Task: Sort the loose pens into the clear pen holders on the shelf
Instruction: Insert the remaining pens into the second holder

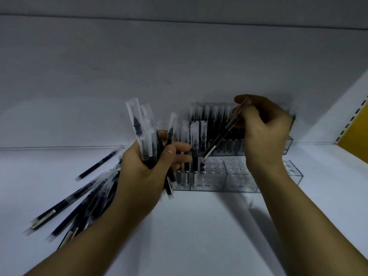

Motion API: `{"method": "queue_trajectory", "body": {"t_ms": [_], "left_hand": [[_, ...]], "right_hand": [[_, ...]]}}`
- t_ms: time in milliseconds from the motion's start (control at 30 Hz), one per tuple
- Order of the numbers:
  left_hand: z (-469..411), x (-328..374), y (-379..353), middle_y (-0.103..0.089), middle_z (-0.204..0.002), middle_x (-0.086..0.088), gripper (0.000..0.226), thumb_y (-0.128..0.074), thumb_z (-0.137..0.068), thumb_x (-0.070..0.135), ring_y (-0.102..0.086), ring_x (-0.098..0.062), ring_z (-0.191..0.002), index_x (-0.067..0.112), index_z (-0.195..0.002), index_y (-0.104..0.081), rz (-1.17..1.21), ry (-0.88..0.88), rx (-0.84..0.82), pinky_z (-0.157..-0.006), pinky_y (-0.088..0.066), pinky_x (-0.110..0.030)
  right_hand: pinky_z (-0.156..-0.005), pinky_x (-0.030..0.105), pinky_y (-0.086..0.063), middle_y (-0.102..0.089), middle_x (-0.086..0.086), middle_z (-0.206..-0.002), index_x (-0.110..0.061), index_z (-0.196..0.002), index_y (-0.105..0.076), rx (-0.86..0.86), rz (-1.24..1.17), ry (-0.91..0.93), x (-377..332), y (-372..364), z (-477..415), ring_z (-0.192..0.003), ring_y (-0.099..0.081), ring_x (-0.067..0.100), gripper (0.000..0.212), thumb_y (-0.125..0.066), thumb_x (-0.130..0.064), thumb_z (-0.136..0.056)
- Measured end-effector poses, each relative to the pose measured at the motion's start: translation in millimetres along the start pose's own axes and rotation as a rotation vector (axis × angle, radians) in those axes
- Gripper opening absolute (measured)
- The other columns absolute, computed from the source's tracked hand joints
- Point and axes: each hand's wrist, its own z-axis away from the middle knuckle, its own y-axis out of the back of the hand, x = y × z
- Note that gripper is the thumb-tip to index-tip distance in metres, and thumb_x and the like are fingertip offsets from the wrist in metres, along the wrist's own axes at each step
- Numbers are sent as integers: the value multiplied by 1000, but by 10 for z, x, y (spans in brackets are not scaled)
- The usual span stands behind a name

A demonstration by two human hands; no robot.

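Presently, insertion step: one pen (221,134) is pinched aslant by the right hand (264,130), its lower end poised over the front clear holder (239,177) at frame centre; a bundle of pens (148,138) is gripped in the left hand (145,170). Uprighting over a vacant hole is judged needed next; loose pens (83,198) are heaped at lower left.

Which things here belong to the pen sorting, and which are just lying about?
Job: pen bundle in left hand; single pen in right hand; loose pens on shelf; front holder; back holder.
Not the job: yellow panel far right.
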Motion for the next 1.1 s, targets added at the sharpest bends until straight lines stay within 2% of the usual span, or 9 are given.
{"method": "queue_trajectory", "body": {"t_ms": [67, 167, 233, 333, 467, 633, 800, 967, 1100], "left_hand": [[8, 13, -5, -77, -103, -4, 36, -53, -90, 23, -75, -22, -93, -2, -116, -55, 20, -4, -6, -86, -59, -39], [8, 23, -7, -77, -104, -4, 36, -53, -91, 23, -74, -22, -97, -4, -114, -55, 31, -29, 23, -87, -59, -40], [-5, 29, -12, -77, -103, -4, 33, -53, -93, 22, -74, -23, -97, -4, -111, -59, 16, -47, 43, -83, -60, -42], [-9, 37, -8, -77, -97, -7, 27, -54, -93, 19, -75, -26, -93, -3, -106, -61, 49, -44, 76, -81, -61, -42], [-3, 56, 0, -75, -87, -10, 27, -58, -88, 19, -75, -29, -85, -4, -101, -59, 88, -24, 85, -76, -62, -38], [2, 81, -13, -77, -89, -9, 23, -58, -85, 21, -76, -26, -84, 4, -101, -56, 81, -6, 57, -75, -61, -32], [-2, 75, -6, -78, -89, -5, 14, -59, -85, 22, -76, -24, -86, 11, -94, -59, 62, -19, 68, -76, -61, -33], [0, 87, -5, -78, -91, -5, 19, -60, -84, 22, -76, -23, -87, 7, -97, -59, 61, -3, 50, -78, -61, -32], [-3, 95, -18, -78, -91, -6, 15, -59, -89, 15, -76, -23, -85, 4, -99, -57, 32, 6, 28, -76, -61, -33]], "right_hand": [[-58, 35, -46, -66, 14, -71, -17, -95, -76, -14, 30, 33, -11, 3, 21, -66, -54, 45, 20, -57, -12, -94], [-52, 23, -37, -59, 1, -61, -12, -98, -76, -60, 99, 67, 8, 9, 38, -52, -47, 15, 18, -58, -11, -95], [-52, 19, -36, -56, -8, -60, -12, -98, -75, -95, 130, 84, 32, 3, 49, -51, -45, 6, 17, -59, -11, -96], [-54, 21, -38, -59, -10, -63, -14, -100, -76, -151, 170, 112, 40, -18, 65, -52, -48, 5, 17, -60, -15, -95], [-63, 29, -49, -67, -5, -85, -20, -107, -77, -245, 289, 203, 52, -44, 76, -63, -61, 11, 22, -61, -22, -91], [-71, 28, -58, -69, -9, -86, -19, -119, -73, -370, 374, 277, 36, -50, 117, -73, -67, 13, 32, -66, -16, -88], [-66, 29, -57, -68, -7, -84, -17, -104, -69, -415, 355, 269, 15, -53, 132, -71, -66, 15, 21, -71, -8, -86], [-61, 17, -50, -63, -6, -77, -16, -95, -62, -425, 463, 344, 35, -56, 139, -67, -62, 14, 19, -73, -7, -82], [-61, 33, -51, -61, -3, -78, -12, -89, -63, -484, 481, 407, 49, -65, 150, -66, -58, 13, 10, -67, -9, -81]]}}
